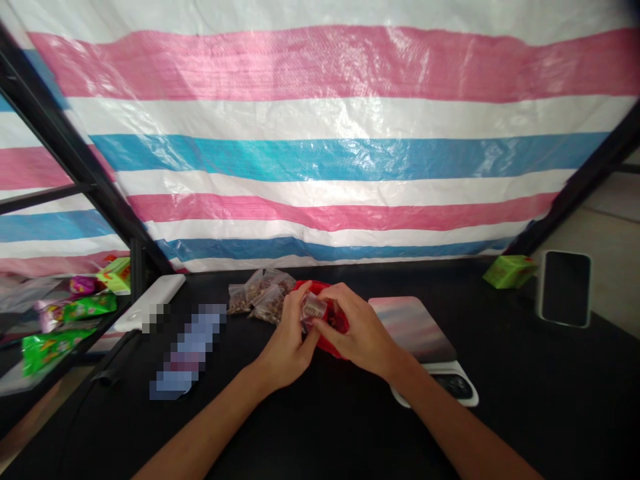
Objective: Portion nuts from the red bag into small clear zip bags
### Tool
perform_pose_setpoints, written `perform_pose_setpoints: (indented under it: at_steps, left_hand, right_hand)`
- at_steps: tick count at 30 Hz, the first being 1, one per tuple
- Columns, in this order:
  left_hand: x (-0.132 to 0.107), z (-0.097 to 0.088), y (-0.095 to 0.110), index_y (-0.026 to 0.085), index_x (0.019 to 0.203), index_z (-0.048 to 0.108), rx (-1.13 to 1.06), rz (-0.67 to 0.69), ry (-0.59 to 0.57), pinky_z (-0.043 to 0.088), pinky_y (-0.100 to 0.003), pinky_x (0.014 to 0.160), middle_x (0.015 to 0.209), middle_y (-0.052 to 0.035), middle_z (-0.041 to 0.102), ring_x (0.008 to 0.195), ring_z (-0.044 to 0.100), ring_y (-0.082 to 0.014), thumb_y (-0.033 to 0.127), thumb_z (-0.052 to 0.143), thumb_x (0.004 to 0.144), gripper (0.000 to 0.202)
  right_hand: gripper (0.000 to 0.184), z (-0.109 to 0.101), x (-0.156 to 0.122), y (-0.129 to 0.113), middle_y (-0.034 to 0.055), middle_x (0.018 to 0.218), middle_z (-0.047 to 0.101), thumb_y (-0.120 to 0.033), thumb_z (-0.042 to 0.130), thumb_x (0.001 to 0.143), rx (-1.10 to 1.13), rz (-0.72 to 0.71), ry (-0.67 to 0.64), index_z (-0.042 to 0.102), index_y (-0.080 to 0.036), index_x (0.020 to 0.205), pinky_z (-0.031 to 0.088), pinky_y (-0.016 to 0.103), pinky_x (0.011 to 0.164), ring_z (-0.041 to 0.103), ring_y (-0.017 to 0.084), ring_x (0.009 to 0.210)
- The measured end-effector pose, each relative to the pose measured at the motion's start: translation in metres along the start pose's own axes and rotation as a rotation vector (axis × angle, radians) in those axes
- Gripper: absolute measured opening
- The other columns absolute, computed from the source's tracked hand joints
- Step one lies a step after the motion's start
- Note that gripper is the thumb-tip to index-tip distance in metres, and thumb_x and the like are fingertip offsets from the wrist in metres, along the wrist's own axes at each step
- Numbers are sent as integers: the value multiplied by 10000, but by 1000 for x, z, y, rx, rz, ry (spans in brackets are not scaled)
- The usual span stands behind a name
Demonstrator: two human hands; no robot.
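Both hands meet at the middle of the black table around a small clear plastic bag. My left hand is closed on its left side, fingers upright along it. My right hand pinches the near right edge between thumb and fingers. What the bag holds is too small to make out. Beneath and behind the hands lies a red container or bag with something dark inside, partly covered by my fingers. Just left of the hands sit several small clear zip bags filled with brown bits.
A pink-grey mat and a white object with a dark oval lie by my right forearm. Farther right stand a green box and a dark-screened device. Leftward are a long white case and green snack packets.
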State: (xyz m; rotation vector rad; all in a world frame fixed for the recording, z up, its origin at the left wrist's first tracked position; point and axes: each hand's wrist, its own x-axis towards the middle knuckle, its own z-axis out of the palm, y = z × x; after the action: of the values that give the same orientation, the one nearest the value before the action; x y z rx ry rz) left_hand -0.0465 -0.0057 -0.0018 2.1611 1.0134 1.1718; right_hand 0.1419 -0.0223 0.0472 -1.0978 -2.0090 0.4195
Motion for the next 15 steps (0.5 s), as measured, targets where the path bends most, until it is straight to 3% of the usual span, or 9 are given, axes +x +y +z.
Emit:
perform_pose_setpoints:
  at_steps: [6,11,15]
  left_hand:
    - [6,-5,-1,304,1638,176,-88,13,-71,236,-530,1276,1617,-131,368,1510,338,-290,332,492,1039,678]
    - [7,-7,-4,324,1645,190,-232,-81,-121,131,-472,1315,1711,-58,255,1592,198,-260,385,497,1040,682]
    - [8,-1,-7,308,1622,273,-414,-188,-30,177,-465,1307,1684,-58,329,1562,292,-263,409,537,1022,663]
  right_hand:
    - [288,6,0,7,67,1212,633,-258,629,973,-19,-27,73,584,-272,1257,513,368,964,634,229,1112]
    - [293,7,1,15,76,1217,622,-274,622,982,-46,-51,92,572,-271,1270,534,382,949,635,242,1114]
    - [314,2,0,13,74,1245,605,-220,606,972,-53,-84,53,577,-278,1279,535,377,956,638,226,1111]
